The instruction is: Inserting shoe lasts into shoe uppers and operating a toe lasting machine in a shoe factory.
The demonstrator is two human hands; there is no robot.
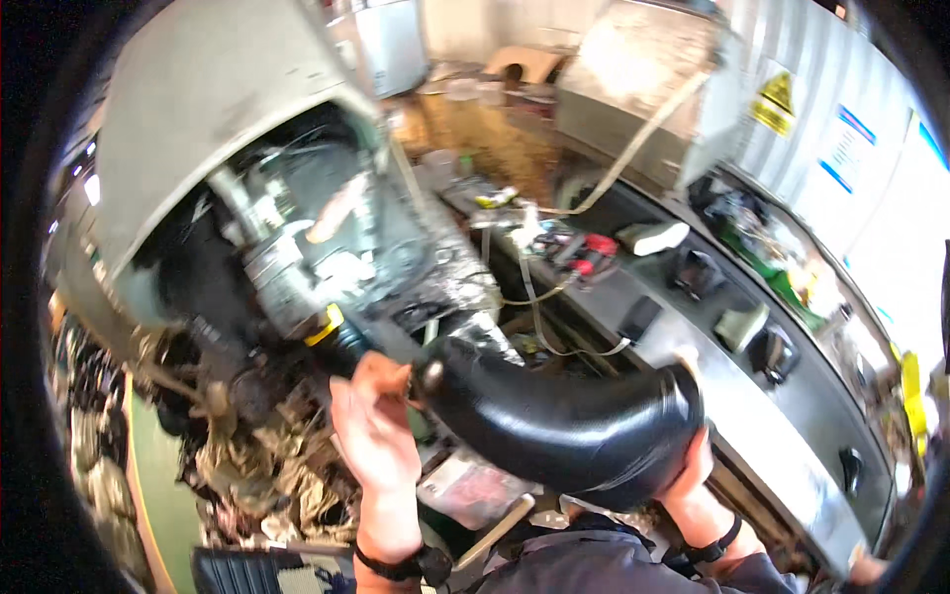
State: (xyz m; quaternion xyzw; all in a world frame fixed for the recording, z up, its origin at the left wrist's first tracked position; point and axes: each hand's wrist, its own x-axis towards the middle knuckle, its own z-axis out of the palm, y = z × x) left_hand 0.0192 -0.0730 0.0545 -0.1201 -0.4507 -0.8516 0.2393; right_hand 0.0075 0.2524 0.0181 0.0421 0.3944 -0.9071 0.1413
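A glossy black boot-shaped piece (564, 426), curved and padded-looking, lies across in front of me. Its wide end is to the right and its narrower end to the left. My right hand (691, 473) grips the wide end from below, its fingers partly hidden behind it. My left hand (376, 431) is raised beside the narrow end, palm turned toward the piece. Blur hides how its fingers are set and whether they touch the piece. Just beyond my left hand stands a pale machine (233, 109) with an open, lit working bay and a yellow-marked black part (332, 325).
A long metal bench with a dark conveyor belt (841, 426) runs along the right, carrying several dark and pale shoe-like pieces (740, 327). Red and black tools (592, 255) lie by a cable. Crumpled brown material (252, 450) heaps at lower left. A yellow warning sign (774, 101) hangs behind.
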